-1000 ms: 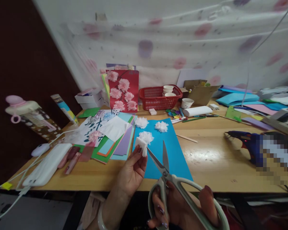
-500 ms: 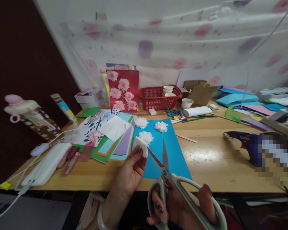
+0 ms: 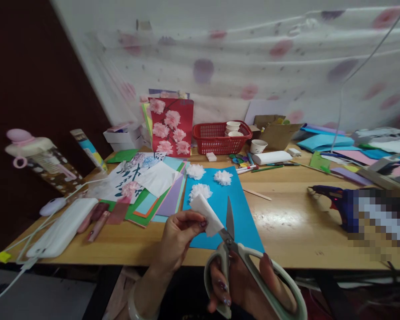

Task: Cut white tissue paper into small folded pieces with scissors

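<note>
Scissors (image 3: 229,242), metal blades (image 3: 230,220) V-spread; left hand (image 3: 177,242) pinching folded white tissue (image 3: 207,213).

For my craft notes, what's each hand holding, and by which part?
Left fingers pinch white paper by its left edge; right fingers hold scissors by the handle loops.

Scissor blades (image 3: 230,218) smooth metal & tbl (image 3: 286,240) glossy wd.
</note>
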`<state>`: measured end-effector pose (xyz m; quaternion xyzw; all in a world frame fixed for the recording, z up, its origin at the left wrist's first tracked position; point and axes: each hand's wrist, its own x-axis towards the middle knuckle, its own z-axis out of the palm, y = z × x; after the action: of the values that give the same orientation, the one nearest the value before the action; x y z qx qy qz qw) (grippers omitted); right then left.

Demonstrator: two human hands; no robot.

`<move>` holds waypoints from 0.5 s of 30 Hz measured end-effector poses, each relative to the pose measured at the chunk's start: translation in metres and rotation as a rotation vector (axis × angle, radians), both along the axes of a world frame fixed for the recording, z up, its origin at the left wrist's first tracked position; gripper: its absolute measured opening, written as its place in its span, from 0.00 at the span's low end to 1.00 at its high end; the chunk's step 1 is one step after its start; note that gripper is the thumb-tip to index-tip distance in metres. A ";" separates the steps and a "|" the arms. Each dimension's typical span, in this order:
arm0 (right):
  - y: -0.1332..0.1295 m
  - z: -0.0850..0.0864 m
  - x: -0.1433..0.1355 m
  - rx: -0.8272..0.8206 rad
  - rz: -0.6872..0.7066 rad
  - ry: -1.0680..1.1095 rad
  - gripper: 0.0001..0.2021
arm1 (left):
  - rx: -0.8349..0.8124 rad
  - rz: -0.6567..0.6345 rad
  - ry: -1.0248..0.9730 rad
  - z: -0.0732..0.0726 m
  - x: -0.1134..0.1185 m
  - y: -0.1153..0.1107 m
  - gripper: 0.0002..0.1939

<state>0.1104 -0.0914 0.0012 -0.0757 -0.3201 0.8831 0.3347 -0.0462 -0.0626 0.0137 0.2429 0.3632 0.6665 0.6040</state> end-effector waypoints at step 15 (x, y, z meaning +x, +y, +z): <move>-0.003 -0.024 0.004 0.055 -0.104 -0.289 0.28 | 0.062 0.030 0.045 -0.003 -0.009 0.006 0.09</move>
<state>0.1139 -0.0943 -0.0228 -0.2093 -0.3848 0.8354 0.3321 -0.0548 -0.0570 0.0102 0.2709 0.3593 0.6809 0.5779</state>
